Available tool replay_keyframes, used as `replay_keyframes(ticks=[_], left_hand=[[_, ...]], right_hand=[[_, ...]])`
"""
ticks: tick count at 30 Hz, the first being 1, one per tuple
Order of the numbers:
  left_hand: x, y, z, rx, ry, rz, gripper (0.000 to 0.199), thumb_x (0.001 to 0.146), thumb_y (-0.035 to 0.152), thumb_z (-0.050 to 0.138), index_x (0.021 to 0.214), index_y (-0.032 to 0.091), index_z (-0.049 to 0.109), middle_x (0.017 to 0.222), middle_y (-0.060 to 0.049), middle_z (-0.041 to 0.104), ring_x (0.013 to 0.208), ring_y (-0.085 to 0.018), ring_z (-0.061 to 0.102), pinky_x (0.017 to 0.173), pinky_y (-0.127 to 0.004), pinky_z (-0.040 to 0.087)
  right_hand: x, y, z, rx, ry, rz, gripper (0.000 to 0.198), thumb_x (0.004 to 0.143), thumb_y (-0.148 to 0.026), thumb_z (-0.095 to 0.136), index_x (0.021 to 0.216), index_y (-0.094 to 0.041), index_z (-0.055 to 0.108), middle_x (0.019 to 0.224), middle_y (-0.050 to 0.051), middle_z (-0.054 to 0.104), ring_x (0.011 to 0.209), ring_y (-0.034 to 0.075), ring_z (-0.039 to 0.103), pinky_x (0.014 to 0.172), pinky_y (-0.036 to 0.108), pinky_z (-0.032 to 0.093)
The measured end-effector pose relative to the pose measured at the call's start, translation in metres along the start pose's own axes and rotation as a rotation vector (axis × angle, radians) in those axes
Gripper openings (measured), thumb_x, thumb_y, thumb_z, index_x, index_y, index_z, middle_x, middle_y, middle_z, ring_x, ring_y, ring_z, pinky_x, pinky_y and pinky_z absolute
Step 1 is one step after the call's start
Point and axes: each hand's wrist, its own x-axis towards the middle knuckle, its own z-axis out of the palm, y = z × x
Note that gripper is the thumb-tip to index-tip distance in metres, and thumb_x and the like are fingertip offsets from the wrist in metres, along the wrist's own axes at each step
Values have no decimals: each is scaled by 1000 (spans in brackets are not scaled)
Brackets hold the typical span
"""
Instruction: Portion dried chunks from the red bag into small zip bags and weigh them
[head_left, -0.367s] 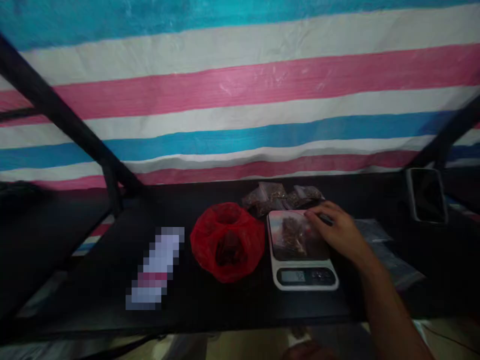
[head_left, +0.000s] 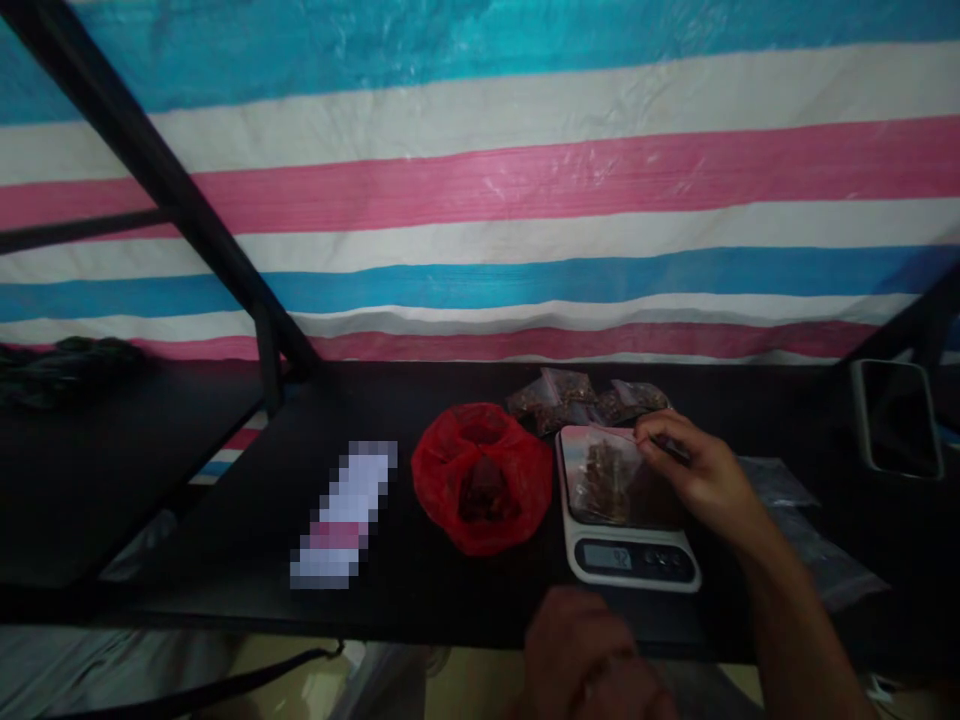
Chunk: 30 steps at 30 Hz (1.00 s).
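My right hand point(head_left: 690, 465) is closed in a pinch at the upper right of a white kitchen scale point(head_left: 632, 558). Its fingertips are on the top edge of a clear zip bag point(head_left: 606, 480) with brown dried bits inside, which lies on the scale's plate. The display appears to read 92. Low in the view, in front of the table edge, my left hand point(head_left: 589, 650) is curled and blurred; what it holds, if anything, is hidden. Left of the scale sits an open red plastic bag point(head_left: 442, 480) with dark bits inside.
Several filled zip bags point(head_left: 562, 395) lie behind the scale. Flat clear bags point(head_left: 817, 550) are to the right, near a phone point(head_left: 898, 418). A pixelated strip point(head_left: 349, 515) lies left on the black table point(head_left: 247, 560). Black frame bars point(head_left: 157, 165) slant before a striped sheet point(head_left: 525, 170).
The view has shifted, so the table things sit further right. My left hand has come up into view at the bottom. My right hand stays at the bag on the scale.
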Motion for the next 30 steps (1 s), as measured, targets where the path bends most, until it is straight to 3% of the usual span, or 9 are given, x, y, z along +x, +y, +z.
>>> replay_keyframes(ticks=[2,5,9,12,16,18,20,24,30], left_hand=[[25,3,-2,88,115,-131,14,100,38,61,105,25,61,101,-7,66,94,-22,68,79,-36,60],[47,1,-12,113,22,-242,67,85,55,80,139,26,54,139,-16,60,128,-33,63,100,-48,59],[36,-6,-22,17,-134,-600,93,69,34,93,150,29,49,142,-15,65,127,-37,68,107,-53,58],[28,-9,-29,-79,32,-787,75,73,34,87,141,25,57,131,-14,72,115,-33,75,95,-43,64],[45,-12,-52,-113,134,-886,38,87,41,76,117,20,67,111,-11,78,99,-26,78,83,-34,65],[55,-13,-64,-22,213,-905,33,86,42,76,108,19,68,100,-8,77,87,-22,76,76,-31,64],[59,-16,-73,47,253,-933,29,87,42,74,105,20,68,94,-6,75,81,-19,74,74,-29,62],[52,-23,-74,32,153,-981,26,86,38,74,103,21,66,89,-4,74,77,-19,73,69,-27,61],[51,-28,-60,-83,104,-1060,24,82,31,74,102,21,64,86,-3,74,74,-19,74,67,-28,60]], right_hand=[[-2,-26,-6,80,-104,16,16,89,-37,67,79,-24,70,83,3,69,84,23,64,78,34,48],[-8,-69,-10,126,-336,46,20,94,-37,66,78,-25,68,78,0,66,75,19,61,67,28,46],[-18,-120,6,137,-571,36,16,95,-25,65,79,-25,70,81,-1,70,77,17,64,71,26,48],[-18,-143,32,165,-753,23,14,92,-19,67,82,-26,73,86,-2,74,81,16,67,75,25,50],[-5,-136,78,129,-678,-40,15,101,-26,63,95,-27,76,97,0,78,89,18,70,83,30,52],[4,-118,98,-70,-526,-115,13,100,-20,64,100,-25,76,109,3,78,104,22,69,99,37,48],[11,-100,112,-281,-537,-177,9,94,-16,72,99,-23,75,112,6,77,112,27,67,106,45,44],[18,-80,121,-429,-601,-182,15,88,-14,79,98,-23,74,107,6,78,109,30,66,97,46,45],[17,-81,122,-314,-681,-173,13,84,-14,81,87,-24,74,99,1,76,98,23,68,92,40,44]])
